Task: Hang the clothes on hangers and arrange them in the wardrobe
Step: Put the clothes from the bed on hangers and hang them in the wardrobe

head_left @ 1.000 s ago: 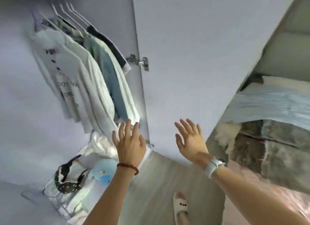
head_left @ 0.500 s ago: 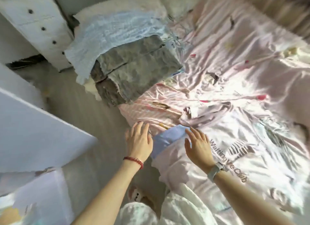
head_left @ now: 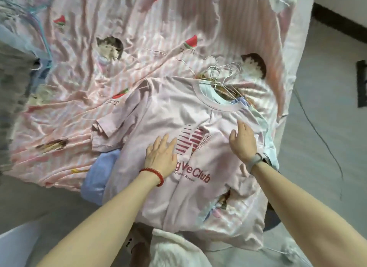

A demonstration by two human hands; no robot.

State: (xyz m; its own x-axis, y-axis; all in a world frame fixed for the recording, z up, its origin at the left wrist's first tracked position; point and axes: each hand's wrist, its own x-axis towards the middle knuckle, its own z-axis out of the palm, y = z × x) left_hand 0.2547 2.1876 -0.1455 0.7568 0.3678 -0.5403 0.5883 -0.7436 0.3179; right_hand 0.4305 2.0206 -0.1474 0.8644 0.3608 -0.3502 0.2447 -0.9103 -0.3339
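- Both hands lay flat with fingers spread, gripping nothing: the left hand rested on the pink T-shirt just left of its red chest print, and the right hand rested to the right of that print, below the collar.
- A second earlier the same hands had been raised toward the wardrobe, where shirts already hung; the view had since swung round to the bed, and the hands had come down onto the next garment.
- Left of the pink T-shirt, a blue garment stuck out from under it at the bed's edge.
- Beyond the pink T-shirt's collar lay a bunch of wire hangers, touching the neckline.
- Right of the pink T-shirt, a pale green garment peeked out beneath it.
- Judged from this, one hanging round was finished; the shirt remained unhung, so a hanger was needed next.
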